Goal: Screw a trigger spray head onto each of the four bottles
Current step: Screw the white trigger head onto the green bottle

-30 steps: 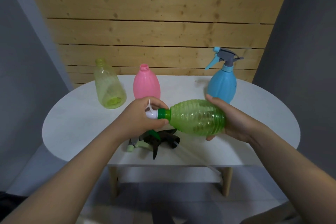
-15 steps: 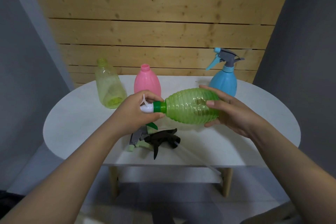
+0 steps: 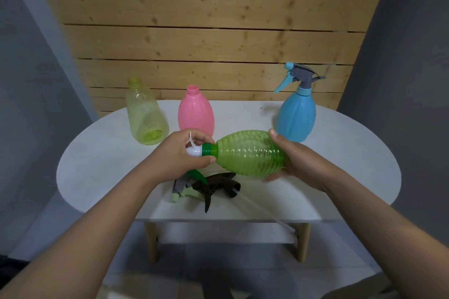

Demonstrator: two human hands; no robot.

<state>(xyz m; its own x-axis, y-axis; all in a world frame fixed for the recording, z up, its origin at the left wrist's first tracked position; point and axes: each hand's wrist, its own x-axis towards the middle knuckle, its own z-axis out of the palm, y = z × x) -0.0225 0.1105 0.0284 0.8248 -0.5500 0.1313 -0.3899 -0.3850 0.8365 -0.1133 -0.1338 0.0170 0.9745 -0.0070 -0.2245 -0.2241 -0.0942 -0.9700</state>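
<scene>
White oval table (image 3: pixel 102 172) on pale wooden legs (image 3: pixel 151 243), near edge cut straight. Behind table: wall of horizontal light-wood planks (image 3: pixel 206 39), knots visible, dark seams between boards. Grey panels (image 3: pixel 36 80) flank planks on both sides. Grey floor (image 3: pixel 218 274) beneath table.

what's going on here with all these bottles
A person is fitting spray heads onto bottles. The right hand holds the green bottle sideways over the white table, while the left hand grips its spray head at the neck. The blue bottle already has its head; the pink bottle and yellow bottle stand open, with two loose spray heads lying in front.
</scene>
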